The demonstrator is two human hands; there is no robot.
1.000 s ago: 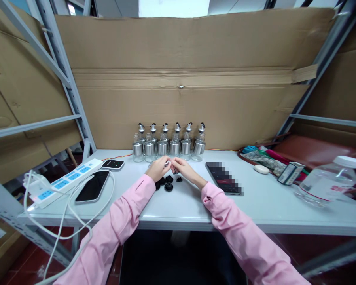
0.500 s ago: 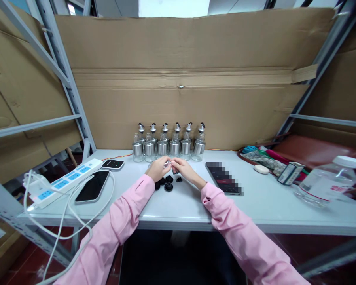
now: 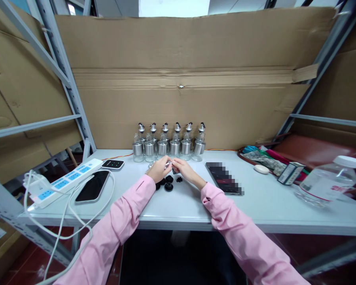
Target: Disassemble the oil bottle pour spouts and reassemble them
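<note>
My left hand [image 3: 159, 168] and my right hand [image 3: 184, 169] meet over the middle of the table, fingers pinched together. Between their fingertips is a small, silvery piece, too small and too covered to name. Black round stoppers [image 3: 168, 186] lie just below my hands, some partly hidden by the left one. A small black part [image 3: 179, 179] sits beside them, under my right hand. Behind my hands stand glass bottles [image 3: 175, 149] with silver metal bands in a row. A second row at the back carries silver pour spouts [image 3: 177, 127] with black tips.
On the left lie a power strip [image 3: 68, 181] with white cables, a phone [image 3: 92, 187] and a small black-faced device [image 3: 113, 164]. To the right are another phone [image 3: 222, 179], a white oval object [image 3: 261, 169], a small box [image 3: 290, 173] and a large plastic bottle [image 3: 326, 184]. Cardboard [image 3: 180, 47] walls the back.
Both hands stay in nearly the same place, with only slight finger movement around the small piece. Nothing on the table has visibly moved.
</note>
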